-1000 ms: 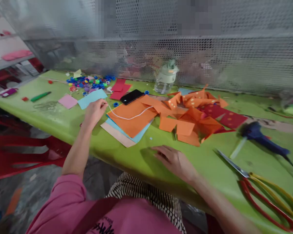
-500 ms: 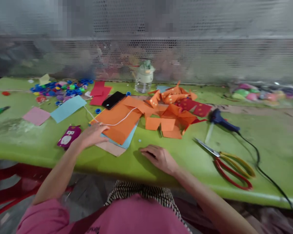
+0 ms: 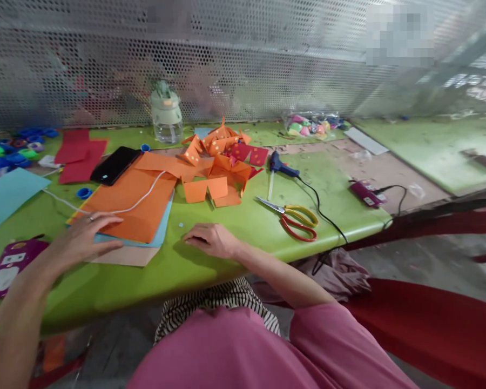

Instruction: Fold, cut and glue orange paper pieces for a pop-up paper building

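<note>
My left hand lies over the left edge of a stack of coloured paper, fingers stretched out and apart. On top is an orange sheet, with a light blue sheet and a beige sheet beneath. A white cord curves across the orange paper. Resting on the green table, my right hand is loosely curled, with nothing visible in it. Folded orange paper pieces lie beyond it. Scissors with red and yellow handles are to its right.
A blue glue gun trails a black cable. A black phone, red paper and a bottle stand or lie farther back. Purple case is at left, blue caps behind. A perforated metal wall borders the table.
The view has swung to the right, bringing a second purple device and red chair into sight. Both hands stay in about the same places on the paper and table.
</note>
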Action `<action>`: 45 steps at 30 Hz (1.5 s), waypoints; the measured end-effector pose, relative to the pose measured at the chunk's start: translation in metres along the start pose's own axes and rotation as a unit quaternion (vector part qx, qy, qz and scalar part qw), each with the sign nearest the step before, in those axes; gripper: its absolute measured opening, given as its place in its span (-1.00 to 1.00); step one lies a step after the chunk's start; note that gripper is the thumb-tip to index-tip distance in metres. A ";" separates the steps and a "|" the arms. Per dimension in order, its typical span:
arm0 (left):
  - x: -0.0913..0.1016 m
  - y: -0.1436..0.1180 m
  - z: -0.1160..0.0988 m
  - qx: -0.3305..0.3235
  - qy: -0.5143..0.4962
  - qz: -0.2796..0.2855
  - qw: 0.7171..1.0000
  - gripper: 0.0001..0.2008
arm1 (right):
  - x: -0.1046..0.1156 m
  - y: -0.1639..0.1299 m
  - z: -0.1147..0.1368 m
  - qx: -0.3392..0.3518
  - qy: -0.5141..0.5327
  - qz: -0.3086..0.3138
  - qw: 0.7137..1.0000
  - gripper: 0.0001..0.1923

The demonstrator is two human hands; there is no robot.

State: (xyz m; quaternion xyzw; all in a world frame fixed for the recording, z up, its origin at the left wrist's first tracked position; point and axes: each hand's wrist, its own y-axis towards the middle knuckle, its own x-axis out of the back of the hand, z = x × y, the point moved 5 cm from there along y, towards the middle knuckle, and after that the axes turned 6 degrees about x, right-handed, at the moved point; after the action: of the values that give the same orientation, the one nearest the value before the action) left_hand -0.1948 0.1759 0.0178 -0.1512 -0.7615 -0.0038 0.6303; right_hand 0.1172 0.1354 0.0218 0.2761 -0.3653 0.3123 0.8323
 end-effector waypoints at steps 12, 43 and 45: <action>0.012 0.003 -0.009 0.043 -0.099 0.054 0.993 -0.36 | -0.002 0.000 -0.002 0.015 -0.019 -0.017 1.000 -0.77; 0.014 -0.004 -0.043 0.000 -0.041 -0.103 0.994 -0.78 | 0.005 0.006 0.000 0.048 -0.010 -0.012 0.999 -0.70; 0.010 -0.005 -0.044 -0.007 -0.042 -0.096 0.994 -0.78 | 0.003 0.011 0.003 0.046 -0.036 -0.011 0.998 -0.71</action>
State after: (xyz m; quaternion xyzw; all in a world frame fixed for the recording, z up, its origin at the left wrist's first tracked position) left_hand -0.1555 0.1644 0.0376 -0.0817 -0.7984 -0.0636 0.5932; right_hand 0.1094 0.1418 0.0281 0.3292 -0.3769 0.3095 0.8086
